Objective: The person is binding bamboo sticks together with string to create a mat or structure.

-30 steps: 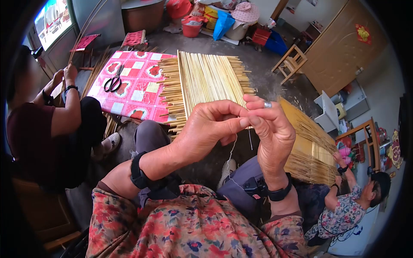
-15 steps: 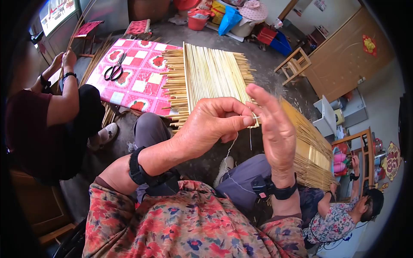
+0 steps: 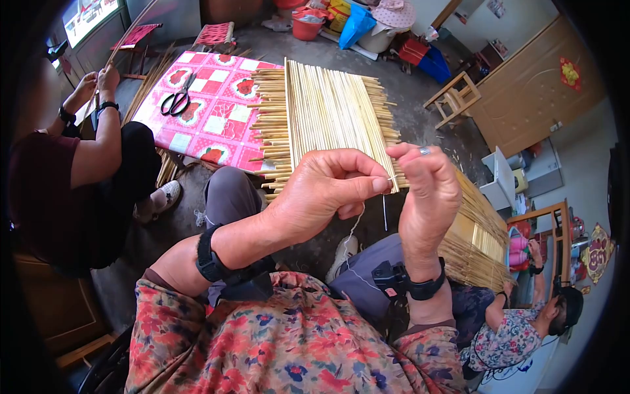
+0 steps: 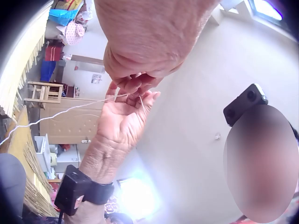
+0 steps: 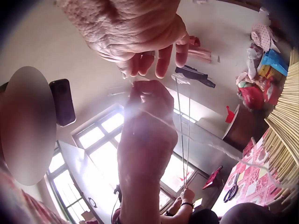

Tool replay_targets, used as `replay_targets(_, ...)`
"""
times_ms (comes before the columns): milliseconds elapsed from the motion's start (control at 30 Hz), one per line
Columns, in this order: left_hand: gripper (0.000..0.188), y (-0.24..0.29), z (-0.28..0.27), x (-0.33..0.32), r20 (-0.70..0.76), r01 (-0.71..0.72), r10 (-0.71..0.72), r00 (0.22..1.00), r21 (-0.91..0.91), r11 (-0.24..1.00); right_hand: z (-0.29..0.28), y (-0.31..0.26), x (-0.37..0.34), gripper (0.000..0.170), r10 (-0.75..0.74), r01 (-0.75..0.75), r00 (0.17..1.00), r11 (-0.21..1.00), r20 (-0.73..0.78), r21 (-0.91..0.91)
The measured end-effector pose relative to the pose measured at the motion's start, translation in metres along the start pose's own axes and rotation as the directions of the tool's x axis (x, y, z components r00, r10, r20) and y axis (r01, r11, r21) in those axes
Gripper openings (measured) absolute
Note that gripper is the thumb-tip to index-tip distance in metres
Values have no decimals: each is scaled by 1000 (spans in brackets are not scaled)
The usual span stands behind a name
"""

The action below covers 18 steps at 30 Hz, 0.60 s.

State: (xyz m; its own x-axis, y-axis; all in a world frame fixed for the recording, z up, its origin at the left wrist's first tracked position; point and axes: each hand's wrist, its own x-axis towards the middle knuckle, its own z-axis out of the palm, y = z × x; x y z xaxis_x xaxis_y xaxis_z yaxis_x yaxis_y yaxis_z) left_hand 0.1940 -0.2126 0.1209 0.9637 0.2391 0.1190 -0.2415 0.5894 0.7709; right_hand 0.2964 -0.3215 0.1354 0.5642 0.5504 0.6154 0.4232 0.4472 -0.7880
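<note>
My left hand (image 3: 321,187) pinches a thin needle (image 3: 385,215) between thumb and forefinger, its shaft hanging below the fingertips. From this hand a white thread (image 3: 354,230) droops toward my lap; the left wrist view shows the thread (image 4: 65,112) slanting away. Just right of the needle, my right hand (image 3: 430,197) has bent fingers, with a ring on one. In the right wrist view its thumb and forefinger tips come together on a short bit of thread, close to the left fist. Past both hands lies a mat of pale stalks (image 3: 335,111).
A table with a pink patterned cloth (image 3: 216,125) bears black scissors (image 3: 176,102). To the left sits a person (image 3: 59,177) with long stalks in hand. Another person (image 3: 518,322) is at the right beside a second stalk mat (image 3: 476,243). A wooden chair (image 3: 453,102) stands farther back.
My right hand first meets the left fingertips, then lifts off with fingers spread, and now has its fingers bent again, slightly apart from the left. The left hand keeps its pinch.
</note>
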Motion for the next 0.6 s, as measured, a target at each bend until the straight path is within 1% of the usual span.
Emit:
replay_targets(67, 11, 2, -2, -1, -32, 37, -36, 999, 12, 999, -15, 0, 6, 13, 107, -106, 994, 979, 2, 176)
replay_targets(100, 11, 1, -3, -1, -34, 35, -35, 999, 11, 999, -17, -2, 8, 13, 108, -107, 994, 979, 4, 176)
replay_targets(167, 11, 0, -5, -2, -17, 23, -23, 1000, 17, 1000, -20, -6, 11, 23, 212, -229, 973, 938, 94, 261)
replay_targets(200, 11, 0, -5, -1, -18, 21, -21, 1000, 15, 1000, -15, -4, 9, 28, 211, -235, 967, 954, 140, 184)
replay_targets(233, 10, -1, -6, -2, -11, 26, -26, 1000, -6, 1000, -8, -4, 5, 28, 213, -237, 967, 954, 140, 182)
replay_targets(300, 10, -1, -7, -2, 0, 33, -33, 999, -27, 999, 0, -4, -3, 35, 239, -248, 942, 969, 235, 9)
replay_targets(333, 11, -1, -7, -2, 7, 32, -32, 999, -30, 999, 0, -5, -3, 35, 239, -248, 942, 969, 235, 9)
replay_targets(433, 11, 0, -7, -5, 1, 35, -35, 999, -37, 999, -3, -6, -3, 18, 259, -266, 922, 964, 287, -16)
replay_targets(467, 11, 1, -6, -5, -10, 38, -38, 999, -41, 998, -1, -4, -4, 18, 260, -267, 922, 963, 288, -14)
replay_targets(533, 11, 1, -7, -7, 0, 40, -40, 999, -60, 997, 4, 0, -7, 10, 142, -147, 970, 989, 195, 13)
replay_targets(567, 11, 1, -8, -7, 12, 41, -40, 999, -78, 996, 7, 2, -8, 10, 145, -151, 970, 988, 194, 16)
replay_targets(600, 11, 1, -8, -7, 9, 44, -43, 999, -77, 996, 9, 4, -9, 8, 124, -130, 981, 991, 149, 31)
